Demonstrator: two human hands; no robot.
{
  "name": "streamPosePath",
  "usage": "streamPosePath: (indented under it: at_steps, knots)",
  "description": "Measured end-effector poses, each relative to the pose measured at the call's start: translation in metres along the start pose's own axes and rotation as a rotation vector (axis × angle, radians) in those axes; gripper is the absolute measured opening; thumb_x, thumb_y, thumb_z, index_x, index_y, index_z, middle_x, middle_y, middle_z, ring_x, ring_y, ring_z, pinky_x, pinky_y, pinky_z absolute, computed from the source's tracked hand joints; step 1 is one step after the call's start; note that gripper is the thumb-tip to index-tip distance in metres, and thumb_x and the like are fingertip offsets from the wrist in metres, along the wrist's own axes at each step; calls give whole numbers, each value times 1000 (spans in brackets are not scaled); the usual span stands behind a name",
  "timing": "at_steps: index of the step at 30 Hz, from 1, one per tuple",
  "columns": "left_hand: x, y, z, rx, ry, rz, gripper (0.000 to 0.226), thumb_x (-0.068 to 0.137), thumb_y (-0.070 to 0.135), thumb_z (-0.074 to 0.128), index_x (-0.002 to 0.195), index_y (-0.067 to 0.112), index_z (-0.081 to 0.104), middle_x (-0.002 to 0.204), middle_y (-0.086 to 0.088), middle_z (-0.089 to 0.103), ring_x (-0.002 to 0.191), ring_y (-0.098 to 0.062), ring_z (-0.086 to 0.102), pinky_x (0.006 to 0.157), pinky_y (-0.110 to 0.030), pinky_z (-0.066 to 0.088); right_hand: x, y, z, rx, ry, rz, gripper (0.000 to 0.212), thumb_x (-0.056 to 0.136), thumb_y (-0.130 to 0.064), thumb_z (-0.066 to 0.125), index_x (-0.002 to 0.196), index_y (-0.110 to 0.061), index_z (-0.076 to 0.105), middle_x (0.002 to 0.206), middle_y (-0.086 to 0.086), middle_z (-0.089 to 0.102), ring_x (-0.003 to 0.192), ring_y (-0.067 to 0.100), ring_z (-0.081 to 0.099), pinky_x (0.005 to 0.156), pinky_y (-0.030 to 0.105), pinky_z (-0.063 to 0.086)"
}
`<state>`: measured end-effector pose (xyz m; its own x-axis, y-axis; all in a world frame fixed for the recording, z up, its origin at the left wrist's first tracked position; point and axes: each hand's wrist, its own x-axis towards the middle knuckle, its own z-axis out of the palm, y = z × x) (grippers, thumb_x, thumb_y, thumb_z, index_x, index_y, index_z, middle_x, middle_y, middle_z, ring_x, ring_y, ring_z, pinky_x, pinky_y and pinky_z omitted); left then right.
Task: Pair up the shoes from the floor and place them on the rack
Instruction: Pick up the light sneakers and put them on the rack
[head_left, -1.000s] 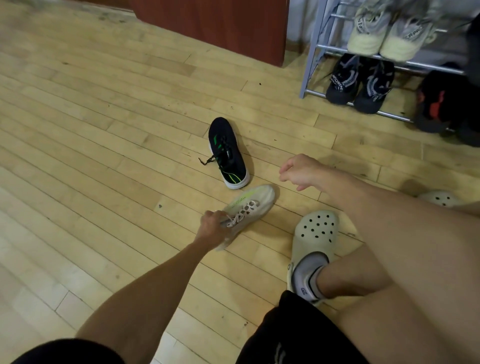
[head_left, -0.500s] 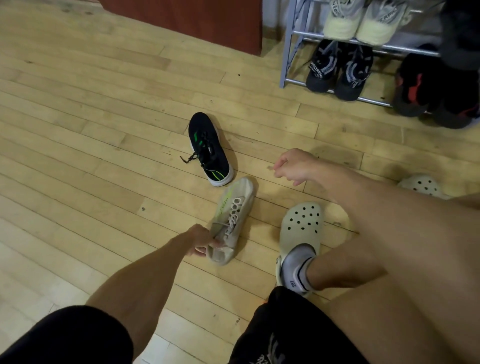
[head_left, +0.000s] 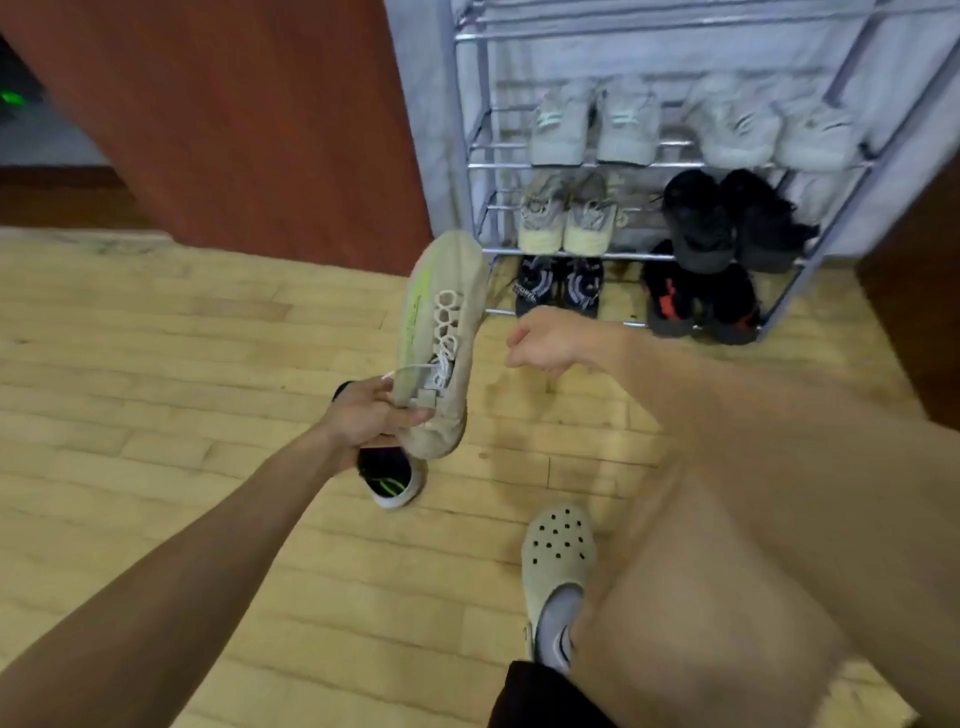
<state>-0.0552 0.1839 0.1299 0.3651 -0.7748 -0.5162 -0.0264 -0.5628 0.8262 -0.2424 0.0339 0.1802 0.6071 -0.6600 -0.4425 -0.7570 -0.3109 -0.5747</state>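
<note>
Shoe lifted toward rack, mate not yet found

Head view. Left hand (head_left: 371, 415) grips the beige shoe (head_left: 441, 343) at its heel end, fingers wrapped round the collar; toe points up and away toward the rack (head_left: 470, 156). Held by the heel, probably so the toe can go onto a shelf first. Shoe is clear of the floor (head_left: 156, 338), just left of the rack's lower shelves. Left arm reaches forward, nearly straight, wrist turned inward.

Right hand (head_left: 545, 338) hangs empty, fingers loosely curled, forearm raised across the knee, near the bottom shelf. Likely free to take a second shoe.

Black shoe (head_left: 389, 478) lies on the floor directly under the left hand, partly hidden. Rack shelves carry shoes in pairs. No matching beige shoe seen on the floor; picture is blurred.
</note>
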Motion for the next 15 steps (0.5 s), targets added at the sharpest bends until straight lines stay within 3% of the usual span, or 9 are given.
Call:
streamPosePath:
  at_steps: [3, 6, 11, 15]
  knots:
    - [-6, 65, 21, 99, 69, 112, 54, 70, 6, 82, 120, 7, 61, 103, -13, 72, 85, -23, 68, 76, -35, 58, -26, 12, -64, -77, 109, -36, 39, 86, -23, 61, 115, 3, 65, 96, 21, 65, 74, 28, 57, 68, 32, 48]
    - [-18, 133, 63, 174, 73, 252, 45, 69, 5, 82, 112, 9, 67, 97, -10, 72, 79, -20, 66, 67, -30, 56, -63, 46, -123, -113, 217, -21, 40, 87, -29, 62, 110, 3, 67, 97, 13, 69, 87, 30, 63, 80, 36, 50]
    - [-32, 222, 163, 190, -59, 361, 40, 72, 6, 80, 109, 10, 67, 100, -8, 72, 89, -25, 68, 78, -36, 57, -136, 145, -182, 27, 352, 108, 32, 91, -26, 63, 116, -7, 67, 111, 8, 65, 91, 20, 58, 74, 30, 48]
    - [-45, 255, 259, 231, -200, 383, 27, 77, 5, 75, 102, 8, 64, 86, -3, 69, 72, -17, 65, 48, -20, 56, -196, 234, -188, 142, 422, 268, 34, 93, -25, 60, 121, -7, 65, 122, 11, 63, 111, 30, 62, 93, 41, 54]
